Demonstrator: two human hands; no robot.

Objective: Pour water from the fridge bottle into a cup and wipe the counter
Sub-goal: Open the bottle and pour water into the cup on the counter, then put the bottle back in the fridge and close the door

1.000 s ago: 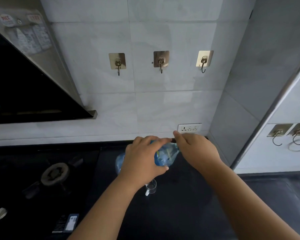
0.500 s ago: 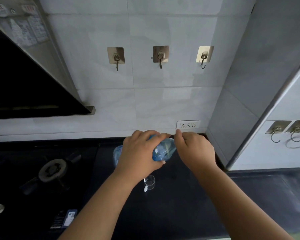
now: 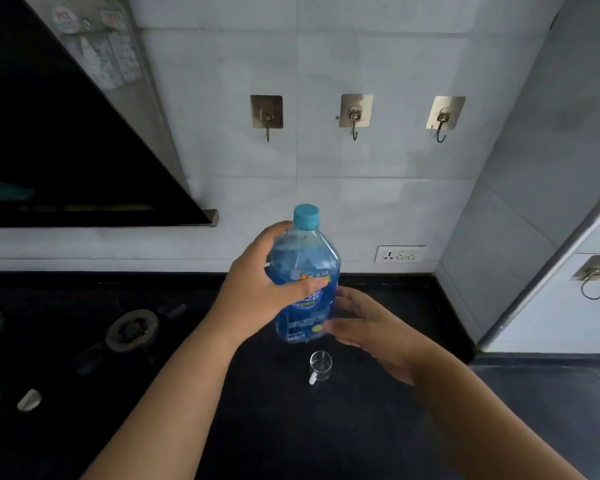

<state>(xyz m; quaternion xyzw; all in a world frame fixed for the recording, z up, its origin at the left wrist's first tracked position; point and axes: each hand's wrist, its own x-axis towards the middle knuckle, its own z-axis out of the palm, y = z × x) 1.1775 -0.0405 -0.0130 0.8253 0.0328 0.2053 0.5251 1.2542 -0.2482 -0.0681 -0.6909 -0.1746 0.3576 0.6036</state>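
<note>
A blue plastic water bottle (image 3: pixel 305 271) with a light blue cap stands upright above the black counter (image 3: pixel 291 427). My left hand (image 3: pixel 257 289) grips its body from the left, thumb across the label. Spread fingers of my right hand (image 3: pixel 364 327) touch the bottle's lower right side near its base. A small clear glass cup (image 3: pixel 320 367) with a handle sits on the counter just below the bottle.
A gas hob with a burner (image 3: pixel 132 329) and knobs (image 3: pixel 28 399) takes up the counter's left part. A black range hood (image 3: pixel 66 150) hangs at the upper left. Three wall hooks (image 3: pixel 355 116) and a socket (image 3: pixel 400 253) are on the tiled wall. A grey side wall (image 3: pixel 516 237) closes the right.
The bottle, tilted on its side with my right hand at its cap, now stands upright. My right hand has dropped from the cap to the bottle's lower side.
</note>
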